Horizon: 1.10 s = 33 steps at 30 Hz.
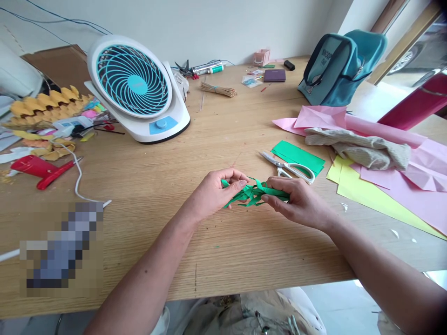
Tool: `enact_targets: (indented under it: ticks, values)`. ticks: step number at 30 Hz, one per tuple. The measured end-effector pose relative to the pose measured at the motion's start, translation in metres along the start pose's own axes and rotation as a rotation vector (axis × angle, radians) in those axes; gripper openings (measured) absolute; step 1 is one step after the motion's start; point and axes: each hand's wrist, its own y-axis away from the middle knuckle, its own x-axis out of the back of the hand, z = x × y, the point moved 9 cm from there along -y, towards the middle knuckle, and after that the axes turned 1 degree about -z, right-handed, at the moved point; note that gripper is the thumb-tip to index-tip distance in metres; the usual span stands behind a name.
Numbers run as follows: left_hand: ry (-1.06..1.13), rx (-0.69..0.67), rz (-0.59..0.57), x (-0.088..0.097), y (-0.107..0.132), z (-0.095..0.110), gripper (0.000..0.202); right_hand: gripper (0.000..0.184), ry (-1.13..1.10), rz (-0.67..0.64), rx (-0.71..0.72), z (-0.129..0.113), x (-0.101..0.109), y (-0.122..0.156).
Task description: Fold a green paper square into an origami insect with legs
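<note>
Both hands hold a bunch of green paper strips (252,192) just above the wooden table (216,251), near its middle. My left hand (213,192) pinches the left end of the bunch with thumb and fingers closed. My right hand (298,200) grips the right end, fingers curled around the strips. White-handled scissors (288,166) lie just beyond my right hand, and under them a flat piece of green paper (296,156).
A white and teal desk fan (138,88) stands at the back left. Pink paper sheets (412,163), yellow paper (363,190) and a beige cloth (363,149) lie at the right. A teal bag (337,65) stands behind them. Yellow paper shapes (49,104) and a red tool (40,170) lie left.
</note>
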Motion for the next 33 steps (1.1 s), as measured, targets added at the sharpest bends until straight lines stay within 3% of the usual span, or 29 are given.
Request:
enact_targets:
  ticks: [3, 7, 10, 22, 33]
  values:
    - [-0.004, -0.006, -0.028, -0.001, 0.000, 0.000, 0.028, 0.024, -0.065, 0.002, -0.049, 0.003, -0.001, 0.002]
    - [0.043, -0.005, -0.098, -0.006, 0.001, 0.001, 0.029, 0.030, -0.287, -0.062, -0.235, 0.019, -0.011, 0.005]
    - [0.079, 0.040, -0.084, -0.004, 0.001, -0.001, 0.028, 0.035, -0.406, -0.095, -0.291, 0.023, -0.015, 0.005]
    - [0.198, 0.079, -0.011, -0.002, -0.003, -0.006, 0.040, 0.033, -0.368, -0.061, -0.300, 0.024, -0.012, 0.007]
    - [0.097, 0.047, -0.020, -0.003, -0.003, -0.009, 0.039, 0.031, -0.333, -0.055, -0.276, 0.024, -0.021, 0.005]
